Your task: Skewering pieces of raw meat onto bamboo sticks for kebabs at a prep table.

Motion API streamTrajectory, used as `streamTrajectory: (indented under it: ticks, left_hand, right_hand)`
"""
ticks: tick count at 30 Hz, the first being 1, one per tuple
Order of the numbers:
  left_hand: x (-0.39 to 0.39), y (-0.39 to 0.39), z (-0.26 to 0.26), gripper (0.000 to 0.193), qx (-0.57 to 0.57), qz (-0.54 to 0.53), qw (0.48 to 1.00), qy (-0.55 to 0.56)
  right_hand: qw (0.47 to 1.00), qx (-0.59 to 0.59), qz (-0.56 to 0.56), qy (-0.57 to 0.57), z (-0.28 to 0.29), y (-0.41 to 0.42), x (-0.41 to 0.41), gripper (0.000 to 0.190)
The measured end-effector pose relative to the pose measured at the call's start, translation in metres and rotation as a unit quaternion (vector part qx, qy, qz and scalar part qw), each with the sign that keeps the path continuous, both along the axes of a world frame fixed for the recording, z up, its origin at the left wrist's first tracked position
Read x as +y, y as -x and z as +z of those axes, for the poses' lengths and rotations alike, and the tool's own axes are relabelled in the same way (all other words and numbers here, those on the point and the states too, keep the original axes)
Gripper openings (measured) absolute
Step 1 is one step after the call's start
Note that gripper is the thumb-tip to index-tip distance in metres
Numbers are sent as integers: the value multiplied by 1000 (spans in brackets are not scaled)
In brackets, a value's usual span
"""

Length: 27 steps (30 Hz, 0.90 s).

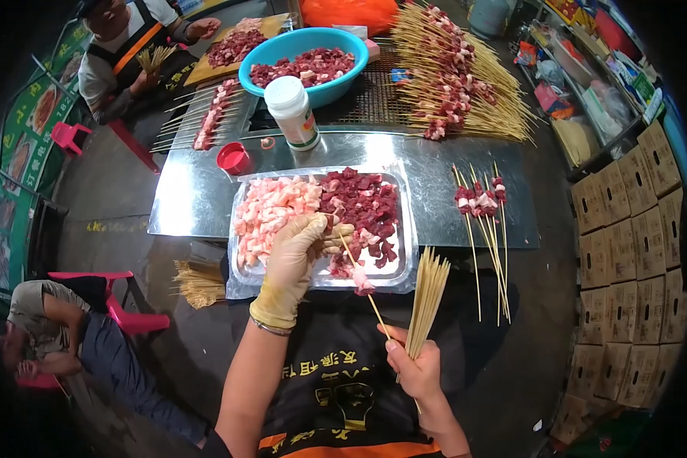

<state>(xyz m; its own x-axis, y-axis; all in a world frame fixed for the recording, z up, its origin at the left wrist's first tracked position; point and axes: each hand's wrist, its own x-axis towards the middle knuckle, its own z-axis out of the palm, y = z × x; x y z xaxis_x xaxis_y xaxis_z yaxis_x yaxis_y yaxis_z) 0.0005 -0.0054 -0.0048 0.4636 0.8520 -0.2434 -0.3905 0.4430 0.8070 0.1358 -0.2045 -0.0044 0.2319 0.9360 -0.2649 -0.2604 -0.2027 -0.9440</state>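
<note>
My left hand (300, 246), in a pale glove, pinches a small piece of dark red meat (331, 220) at the upper tip of a wooden skewer. Low on that skewer (376, 312) sits a pink and red lump of meat (362, 281). My bare right hand (415, 363) grips the skewer's lower part together with a bundle of bare skewers (427, 297). Beneath my left hand, a metal tray (405, 229) on plastic film holds pale fat cubes (272, 209) at left and dark red meat pieces (366, 197) at right. Several loaded skewers (484, 203) lie right of the tray.
Behind the tray stand a white jar (295, 123), its red lid (233, 158) and a blue basin (343, 94) of meat. Loaded skewers are heaped (452, 86) at the back right. A person (131, 63) holds skewers at the back left; another (91, 343) sits at left. Cartons (624, 275) are stacked at right.
</note>
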Motion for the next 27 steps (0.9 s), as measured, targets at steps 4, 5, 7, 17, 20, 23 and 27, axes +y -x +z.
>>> streamTrajectory:
  ticks: [4, 5, 7, 17, 20, 23, 27]
  left_hand:
    - [-5, 3, 4, 21, -16, 6, 999, 46]
    - [-7, 2, 4, 21, -34, 19, 998, 52]
    - [-11, 0, 8, 21, -53, 33, 996, 56]
    - [-26, -1, 12, 20, -91, 47, 994, 46]
    - [-28, -7, 12, 21, -121, 58, 989, 61]
    - [-26, -5, 15, 21, -148, 47, 984, 90]
    - [-22, -6, 16, 23, -40, 22, 998, 36]
  right_hand:
    - [1000, 0, 18, -4, -1, 3, 2, 27]
    - [1000, 1, 20, -3, -1, 4, 2, 27]
    - [1000, 1, 25, -4, 0, 7, 3, 26]
    - [998, -53, 16, -7, 0, 18, 2, 26]
    - [999, -49, 13, -20, -5, 21, 6, 26]
    - [996, -77, 14, -31, -5, 21, 7, 26]
    - [993, -112, 11, -36, -6, 21, 5, 26]
